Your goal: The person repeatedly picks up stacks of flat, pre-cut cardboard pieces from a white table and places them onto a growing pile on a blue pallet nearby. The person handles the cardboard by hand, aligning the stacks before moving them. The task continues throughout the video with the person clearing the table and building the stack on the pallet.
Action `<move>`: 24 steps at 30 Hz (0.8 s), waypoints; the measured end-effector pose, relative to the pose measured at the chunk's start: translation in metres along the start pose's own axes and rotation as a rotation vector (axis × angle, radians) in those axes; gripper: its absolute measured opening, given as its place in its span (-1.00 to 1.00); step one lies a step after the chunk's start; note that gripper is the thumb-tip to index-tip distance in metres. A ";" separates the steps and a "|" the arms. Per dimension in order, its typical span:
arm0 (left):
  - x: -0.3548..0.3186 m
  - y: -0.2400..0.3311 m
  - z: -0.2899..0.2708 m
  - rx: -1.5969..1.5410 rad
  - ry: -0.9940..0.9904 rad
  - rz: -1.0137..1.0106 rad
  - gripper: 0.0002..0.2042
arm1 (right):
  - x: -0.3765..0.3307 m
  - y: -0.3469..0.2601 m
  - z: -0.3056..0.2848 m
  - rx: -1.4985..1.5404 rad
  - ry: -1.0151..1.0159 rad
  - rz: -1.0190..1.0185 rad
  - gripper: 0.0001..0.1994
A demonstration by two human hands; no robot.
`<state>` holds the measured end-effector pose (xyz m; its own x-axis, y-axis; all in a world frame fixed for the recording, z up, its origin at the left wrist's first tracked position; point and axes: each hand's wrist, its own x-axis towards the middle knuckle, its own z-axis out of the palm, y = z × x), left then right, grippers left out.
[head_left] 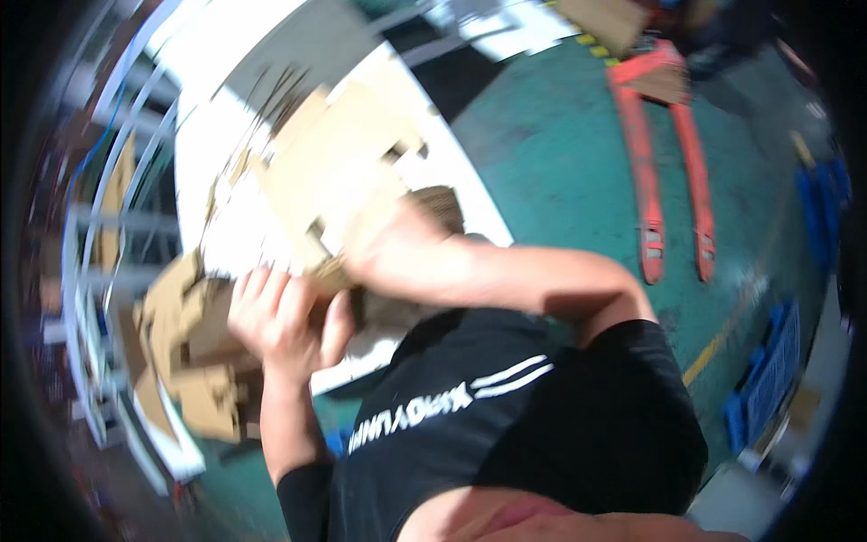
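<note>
1. A white table (pixel 442 163) stands before the person, glare washing out much of its top.
2. A flat brown cardboard sheet (pixel 334 135) with cut-out edges, the thing being worked on, lies on the table's middle.
3. The right hand (pixel 372 212) is over the sheet's near part, its forearm crossing the table's near right side; glare hides the fingers, so I cannot tell whether they are open or gripping.
4. The left hand (pixel 282 316) is at the table's near left part, fingers curled and thumb apart; cardboard is right beside it, but blur leaves it unclear whether it grips any.
5. A small brown cardboard stack (pixel 442 208) sits by the table's right edge.
6. More folded cardboard (pixel 199 361) is piled left of the table's near end.
7. A red pallet jack (pixel 643 172) stands on the green floor (pixel 551 163), right of the table and well apart from it.
</note>
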<state>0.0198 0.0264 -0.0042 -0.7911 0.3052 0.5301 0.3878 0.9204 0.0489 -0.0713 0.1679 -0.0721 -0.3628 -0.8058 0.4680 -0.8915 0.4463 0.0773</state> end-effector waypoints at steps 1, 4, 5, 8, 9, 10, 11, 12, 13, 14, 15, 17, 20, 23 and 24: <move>-0.001 -0.004 0.002 0.008 0.013 0.000 -0.76 | 0.004 0.001 0.018 0.122 0.064 -0.029 -0.86; -0.007 -0.006 0.002 0.038 0.001 -0.033 -0.73 | 0.016 -0.008 0.042 -0.017 0.014 -0.140 -0.86; -0.004 -0.005 0.007 0.011 0.007 -0.014 -0.73 | 0.014 -0.003 0.039 -0.027 -0.055 -0.177 -0.86; 0.002 -0.006 0.012 -0.023 0.040 0.008 -0.74 | 0.012 0.007 0.035 -0.035 0.017 -0.103 -0.88; 0.002 -0.007 0.012 -0.022 0.044 0.013 -0.74 | 0.013 0.007 0.031 0.010 0.037 -0.072 -0.88; 0.002 -0.007 0.012 -0.021 0.048 0.016 -0.74 | 0.014 0.007 0.023 0.055 0.057 -0.043 -0.89; 0.003 -0.008 0.013 -0.019 0.053 0.019 -0.74 | 0.015 0.008 0.018 0.101 0.078 -0.014 -0.89; 0.002 -0.009 0.014 -0.007 0.071 0.019 -0.74 | 0.015 0.010 0.017 0.198 0.182 0.000 -0.88; 0.002 -0.010 0.016 0.005 0.089 0.020 -0.74 | 0.015 0.012 0.017 0.296 0.286 0.013 -0.87; 0.003 -0.011 0.018 0.015 0.108 0.022 -0.74 | 0.014 0.015 0.017 0.393 0.389 0.026 -0.86; 0.001 -0.011 0.018 0.027 0.116 0.011 -0.74 | 0.014 0.011 0.019 0.522 0.446 0.045 -0.81; -0.003 -0.010 0.018 0.049 0.134 -0.010 -0.74 | 0.006 0.005 0.020 0.548 0.650 -0.062 -0.78; -0.006 -0.008 0.016 0.061 0.125 -0.043 -0.75 | -0.033 -0.011 0.019 0.651 0.755 -0.268 -0.81; -0.002 -0.007 0.022 0.051 0.146 -0.015 -0.76 | -0.083 -0.045 0.039 0.911 0.740 -0.044 -0.73; -0.003 -0.006 0.022 0.053 0.154 -0.011 -0.76 | -0.092 -0.053 0.039 0.942 0.641 0.160 -0.72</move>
<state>0.0098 0.0257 -0.0244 -0.7117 0.2573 0.6537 0.3504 0.9365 0.0129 -0.0015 0.2036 -0.1539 -0.5262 -0.2993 0.7959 -0.7946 -0.1603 -0.5856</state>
